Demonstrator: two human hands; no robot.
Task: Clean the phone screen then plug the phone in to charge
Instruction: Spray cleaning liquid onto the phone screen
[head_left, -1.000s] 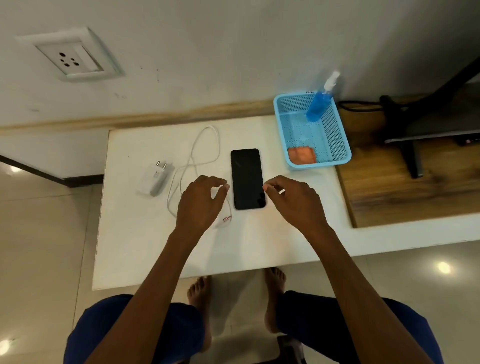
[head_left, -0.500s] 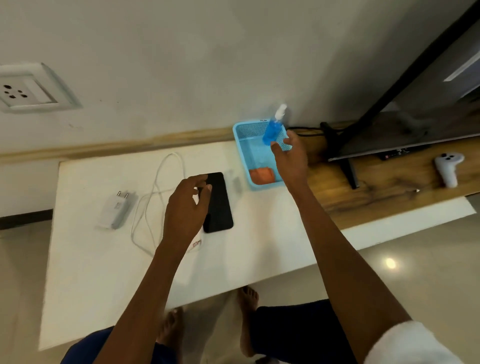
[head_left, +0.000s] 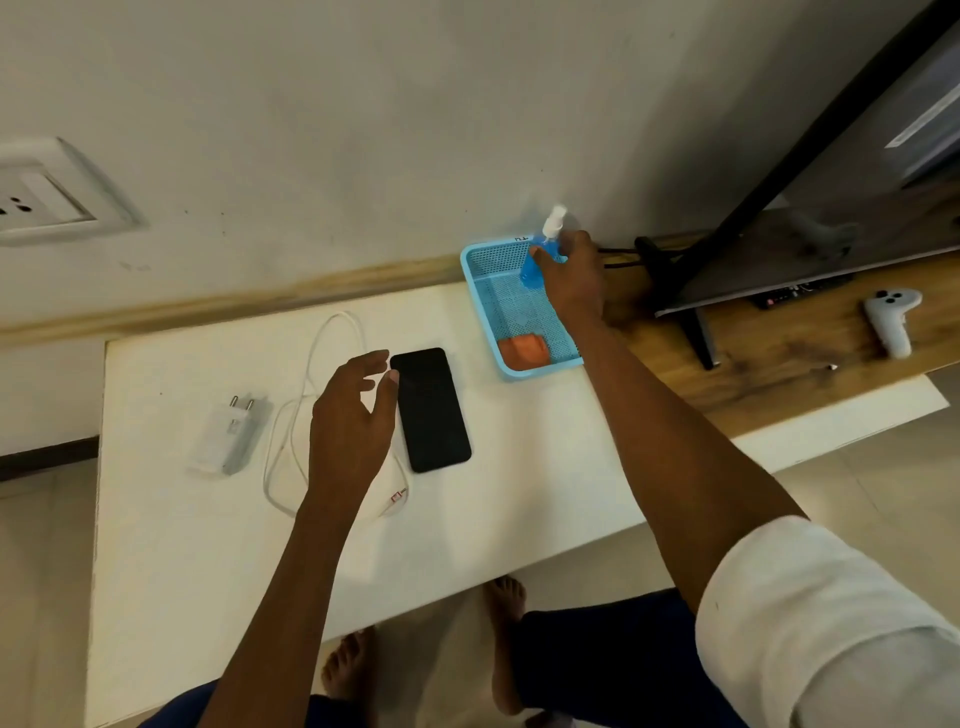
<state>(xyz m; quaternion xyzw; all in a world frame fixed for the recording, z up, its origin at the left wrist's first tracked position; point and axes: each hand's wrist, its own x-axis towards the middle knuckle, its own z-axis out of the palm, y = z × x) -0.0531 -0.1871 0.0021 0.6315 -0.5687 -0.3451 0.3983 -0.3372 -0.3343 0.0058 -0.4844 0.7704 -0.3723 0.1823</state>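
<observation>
Right hand (head_left: 571, 275) wraps the spray bottle (head_left: 535, 260) in the basket (head_left: 488, 260); left hand (head_left: 353, 415), fingers spread, hovers at the phone (head_left: 434, 410)'s nine o'clock. Careless lifting could tip the basket.

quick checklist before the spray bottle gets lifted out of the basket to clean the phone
1. Right hand wrapped around spray bottle: ok.
2. Bottle nozzle facing away from the person: cannot tell.
3. Phone flat, screen up on white table: ok.
4. Left hand steadying phone: not ok, open beside its edge.
5. Orange cloth ready in blue basket: ok.
6. Cable clear of phone: ok.
</observation>
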